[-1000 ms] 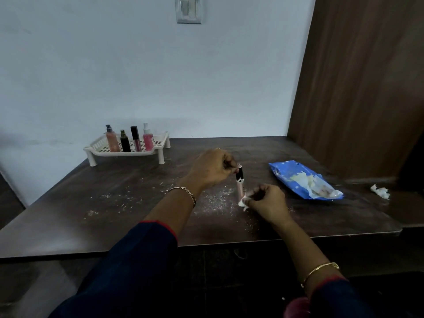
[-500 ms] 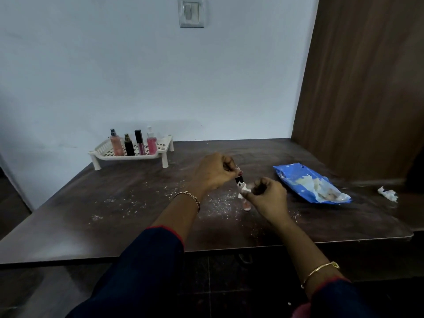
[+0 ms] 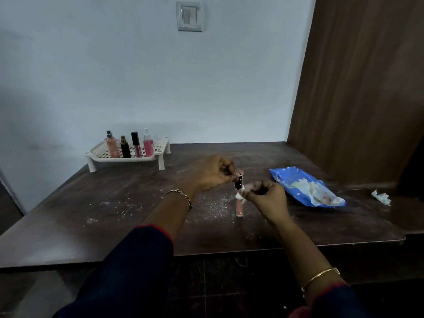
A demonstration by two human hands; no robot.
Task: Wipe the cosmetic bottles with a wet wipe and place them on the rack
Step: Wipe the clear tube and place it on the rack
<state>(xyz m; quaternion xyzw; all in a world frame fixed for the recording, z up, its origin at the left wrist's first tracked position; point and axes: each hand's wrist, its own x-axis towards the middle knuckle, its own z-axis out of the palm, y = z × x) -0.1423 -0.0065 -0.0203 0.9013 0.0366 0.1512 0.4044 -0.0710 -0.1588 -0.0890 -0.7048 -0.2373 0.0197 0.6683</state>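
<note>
Bare tabletop (image 3: pixel 220 150) between rack (image 3: pixel 128 159) and wipe packet (image 3: pixel 296 180)

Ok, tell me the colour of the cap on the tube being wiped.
Black cap on the slim pinkish plastic tube, clearest in the head view.

We appear to be in a home room, though dim light limits certainty. Evidence: painted wall with switch plate (image 3: pixel 189 16), wooden door (image 3: pixel 358 88), dark table (image 3: pixel 68 214), small cosmetics rack (image 3: pixel 101 154).
</note>
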